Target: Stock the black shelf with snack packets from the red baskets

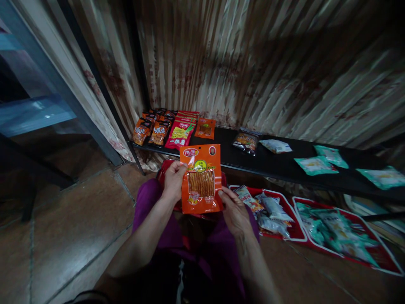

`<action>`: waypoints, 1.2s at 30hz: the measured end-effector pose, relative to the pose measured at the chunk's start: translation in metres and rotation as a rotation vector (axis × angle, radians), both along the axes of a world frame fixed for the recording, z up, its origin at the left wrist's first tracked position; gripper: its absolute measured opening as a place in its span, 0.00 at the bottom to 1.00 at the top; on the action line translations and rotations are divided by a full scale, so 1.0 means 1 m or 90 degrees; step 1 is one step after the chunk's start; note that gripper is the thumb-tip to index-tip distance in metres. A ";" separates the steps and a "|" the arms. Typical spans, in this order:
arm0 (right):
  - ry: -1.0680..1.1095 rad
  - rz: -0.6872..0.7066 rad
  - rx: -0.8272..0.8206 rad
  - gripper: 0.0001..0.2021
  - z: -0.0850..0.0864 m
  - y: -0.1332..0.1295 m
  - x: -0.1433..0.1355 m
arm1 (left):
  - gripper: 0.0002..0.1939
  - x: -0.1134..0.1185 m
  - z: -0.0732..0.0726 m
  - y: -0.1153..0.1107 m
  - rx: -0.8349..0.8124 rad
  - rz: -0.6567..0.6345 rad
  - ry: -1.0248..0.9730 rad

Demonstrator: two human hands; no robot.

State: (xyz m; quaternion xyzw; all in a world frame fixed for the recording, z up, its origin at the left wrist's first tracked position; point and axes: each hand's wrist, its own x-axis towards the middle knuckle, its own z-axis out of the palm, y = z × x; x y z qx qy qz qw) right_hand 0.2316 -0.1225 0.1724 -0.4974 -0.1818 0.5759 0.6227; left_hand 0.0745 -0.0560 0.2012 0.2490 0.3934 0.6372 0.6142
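Between my two hands is an orange snack packet [201,179], held upright with its printed front and clear window facing me. My left hand [172,181] pinches its left edge, while my right hand [233,207] grips the lower right edge. Just beyond it, a similar orange packet [205,128] lies on the black shelf [226,156]. Beside that one are red-and-yellow snack packets [181,133] in an overlapping row. Farther left sit several small orange-and-black snack bags [160,131]. Under my hands, a red basket [162,171] is partly hidden by the packet and my knees.
Along the shelf to the right lie a dark snack packet [246,141], a white packet [276,146] and several green packets [316,165]. Two red baskets with white rims [300,230] [392,264] hold packets on the floor. A pleated curtain [196,63] hangs behind; a metal post [95,122] stands left.
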 end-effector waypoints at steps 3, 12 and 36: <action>-0.001 0.000 0.001 0.14 -0.001 0.002 -0.001 | 0.12 -0.001 -0.001 -0.001 -0.022 0.019 -0.005; -0.042 0.018 0.045 0.16 0.000 0.005 -0.001 | 0.11 -0.004 -0.005 -0.003 -0.013 0.006 0.008; 0.008 -0.060 0.045 0.12 0.032 0.046 -0.001 | 0.09 -0.009 -0.015 -0.014 0.009 -0.199 0.057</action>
